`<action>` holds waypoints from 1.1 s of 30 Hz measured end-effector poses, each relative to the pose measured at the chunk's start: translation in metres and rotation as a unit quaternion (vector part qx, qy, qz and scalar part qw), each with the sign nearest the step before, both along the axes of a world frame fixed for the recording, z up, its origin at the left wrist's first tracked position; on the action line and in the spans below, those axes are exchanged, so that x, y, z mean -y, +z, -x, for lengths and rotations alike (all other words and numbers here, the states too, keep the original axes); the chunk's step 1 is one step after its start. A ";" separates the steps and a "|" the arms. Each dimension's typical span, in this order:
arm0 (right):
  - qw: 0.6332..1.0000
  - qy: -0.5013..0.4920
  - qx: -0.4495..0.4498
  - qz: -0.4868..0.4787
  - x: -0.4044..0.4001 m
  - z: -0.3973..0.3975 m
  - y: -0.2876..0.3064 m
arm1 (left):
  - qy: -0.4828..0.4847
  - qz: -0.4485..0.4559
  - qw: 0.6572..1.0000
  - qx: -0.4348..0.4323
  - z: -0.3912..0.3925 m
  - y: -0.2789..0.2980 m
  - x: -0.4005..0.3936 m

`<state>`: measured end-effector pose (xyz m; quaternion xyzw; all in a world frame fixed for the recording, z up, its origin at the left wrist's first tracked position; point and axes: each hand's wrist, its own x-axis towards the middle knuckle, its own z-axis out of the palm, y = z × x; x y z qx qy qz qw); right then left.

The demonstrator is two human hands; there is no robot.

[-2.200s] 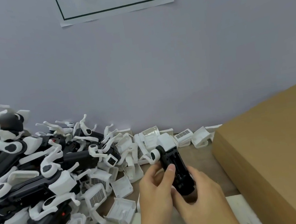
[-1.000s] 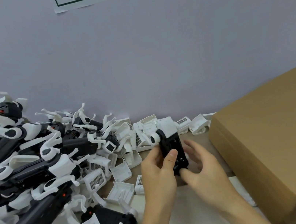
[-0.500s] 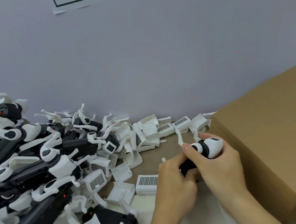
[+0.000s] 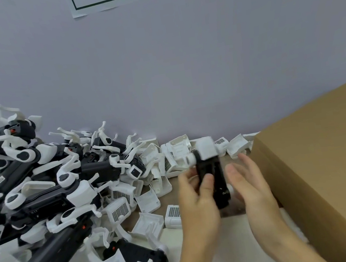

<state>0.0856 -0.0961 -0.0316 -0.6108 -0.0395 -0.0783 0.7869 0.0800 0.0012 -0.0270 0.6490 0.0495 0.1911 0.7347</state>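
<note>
I hold a black device with a white head (image 4: pixel 209 168) upright above the table, its white block uppermost. My left hand (image 4: pixel 196 197) grips its black body, thumb across the front and fingers behind. My right hand (image 4: pixel 250 181) hovers just right of the device with fingers straight and spread, holding nothing; whether it touches the device I cannot tell. The picture is motion-blurred around both hands.
A large pile of black-and-white devices (image 4: pixel 42 195) fills the left half of the table. Loose white plastic caps (image 4: pixel 152 223) lie between the pile and my hands. A big brown cardboard box (image 4: pixel 325 164) stands close on the right. A grey wall rises behind.
Half a second ago both hands held the device low and sideways near the box. Now it stands upright in my left hand, and my right hand has let go and opened.
</note>
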 end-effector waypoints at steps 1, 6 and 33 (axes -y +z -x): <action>1.000 0.001 -0.015 -0.008 0.001 -0.001 0.000 | 0.015 0.068 0.997 -0.020 -0.002 0.003 -0.002; 0.997 -0.014 -0.073 -0.014 0.003 -0.006 -0.003 | 0.044 0.326 0.940 -0.089 -0.001 0.010 -0.011; 0.979 0.192 -0.041 0.051 -0.007 0.007 0.001 | -0.101 0.224 0.965 -0.094 0.005 0.011 -0.009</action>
